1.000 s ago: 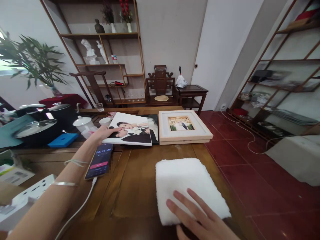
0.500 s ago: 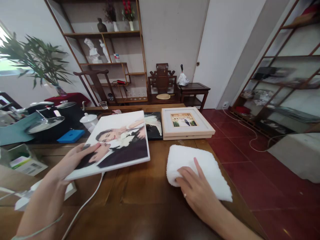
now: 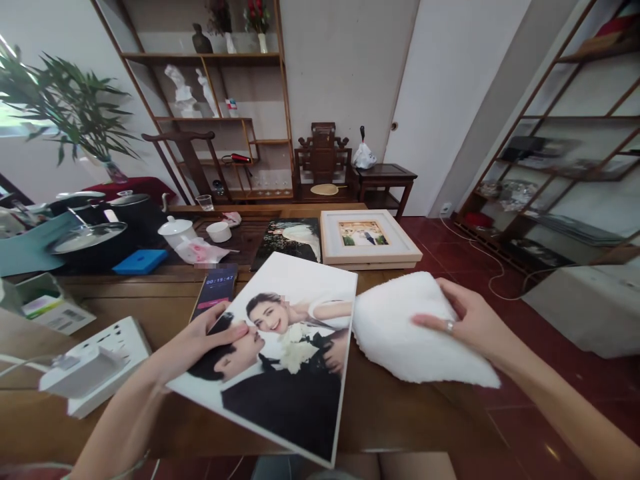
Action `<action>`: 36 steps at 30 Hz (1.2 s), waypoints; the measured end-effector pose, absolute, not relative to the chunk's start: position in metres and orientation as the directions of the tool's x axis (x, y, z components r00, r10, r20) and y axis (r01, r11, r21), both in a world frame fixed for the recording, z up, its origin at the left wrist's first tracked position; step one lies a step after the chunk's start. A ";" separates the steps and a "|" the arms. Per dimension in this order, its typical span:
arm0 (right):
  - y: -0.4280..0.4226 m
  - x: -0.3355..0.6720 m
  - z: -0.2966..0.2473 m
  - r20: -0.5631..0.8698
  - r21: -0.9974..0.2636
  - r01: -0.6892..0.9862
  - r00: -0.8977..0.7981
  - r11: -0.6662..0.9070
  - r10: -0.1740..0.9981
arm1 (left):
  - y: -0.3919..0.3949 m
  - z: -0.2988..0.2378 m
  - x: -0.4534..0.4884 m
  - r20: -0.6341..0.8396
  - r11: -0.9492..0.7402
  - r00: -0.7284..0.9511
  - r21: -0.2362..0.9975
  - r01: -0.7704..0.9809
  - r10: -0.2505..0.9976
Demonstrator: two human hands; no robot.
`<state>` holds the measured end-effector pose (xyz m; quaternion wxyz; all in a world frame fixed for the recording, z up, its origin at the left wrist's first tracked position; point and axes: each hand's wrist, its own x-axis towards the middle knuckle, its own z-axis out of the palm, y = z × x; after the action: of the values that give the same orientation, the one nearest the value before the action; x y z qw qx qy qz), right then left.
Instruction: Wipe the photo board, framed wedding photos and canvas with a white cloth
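Observation:
My left hand (image 3: 200, 340) grips the left edge of a large frameless wedding photo print (image 3: 285, 360), holding it tilted over the near edge of the wooden table (image 3: 150, 313). Thumb lies on the picture's face. My right hand (image 3: 473, 320) holds a folded white towel (image 3: 405, 330) lifted off the table, just right of the print; a ring shows on one finger. Beyond them lie a dark photo print (image 3: 293, 240) and a white-framed picture (image 3: 367, 237), flat on the table.
A phone (image 3: 216, 288) with a running timer lies by the print's upper left. A white power strip (image 3: 95, 367) sits at left. Pots, a blue box (image 3: 140, 261), teaware and a plant crowd the far left. Shelves, chairs and red floor tiles surround the table.
My left hand has lifted the wedding print from the pile and drawn it toward me. My right hand has picked the towel up off the table.

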<state>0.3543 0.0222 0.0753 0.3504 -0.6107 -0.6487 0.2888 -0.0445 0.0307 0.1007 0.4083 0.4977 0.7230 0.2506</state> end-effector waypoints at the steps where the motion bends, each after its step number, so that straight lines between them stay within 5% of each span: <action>1: 0.021 0.355 0.075 0.097 -0.797 0.597 -0.026 0.093 0.995 | 0.032 0.096 -0.046 -0.363 0.377 -0.124 0.802 0.463 0.923; 4: 0.018 0.366 0.081 -0.007 -0.872 0.489 -0.024 0.006 1.000 | 0.036 0.083 -0.051 -0.410 0.376 -0.010 0.827 0.419 0.912; 9: 0.019 0.394 0.100 -0.045 -0.979 0.179 0.295 -0.101 0.955 | 0.047 0.074 -0.053 -0.400 0.302 0.121 0.828 0.473 0.909; 13: 0.021 0.409 0.100 0.102 -0.937 0.350 0.314 -0.015 0.944 | 0.060 0.066 -0.041 -0.390 0.236 0.409 0.895 0.378 0.825; 16: 0.016 0.410 0.093 0.368 -0.817 0.564 0.349 0.120 0.862 | 0.072 0.058 -0.030 -0.351 0.170 0.525 0.916 0.363 0.775; 19: 0.006 0.396 0.082 0.633 -0.423 0.834 -0.007 0.354 0.774 | 0.085 0.056 -0.018 -0.329 0.107 0.616 0.923 0.369 0.716; 21: 0.000 0.379 0.072 0.593 -0.221 0.833 -0.298 0.508 0.748 | 0.094 0.058 -0.010 -0.313 0.024 0.669 0.914 0.404 0.674; 25: -0.005 0.340 0.043 0.468 -0.114 0.706 -0.583 0.699 0.664 | 0.116 0.064 0.005 -0.252 -0.351 0.744 0.759 0.549 0.619; 27: -0.004 0.329 0.029 0.489 -0.047 0.640 -0.655 0.767 0.576 | 0.126 0.064 0.012 -0.257 -0.400 0.734 0.702 0.589 0.629; 36: -0.010 0.314 0.017 0.525 0.012 0.684 -0.625 0.729 0.578 | 0.148 0.053 0.043 0.048 -0.550 0.585 0.411 0.727 0.810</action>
<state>0.3137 -0.0102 0.0175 0.2516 -0.3526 -0.8951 -0.1056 0.0433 0.1483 0.0535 0.1765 0.8726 0.4403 0.1166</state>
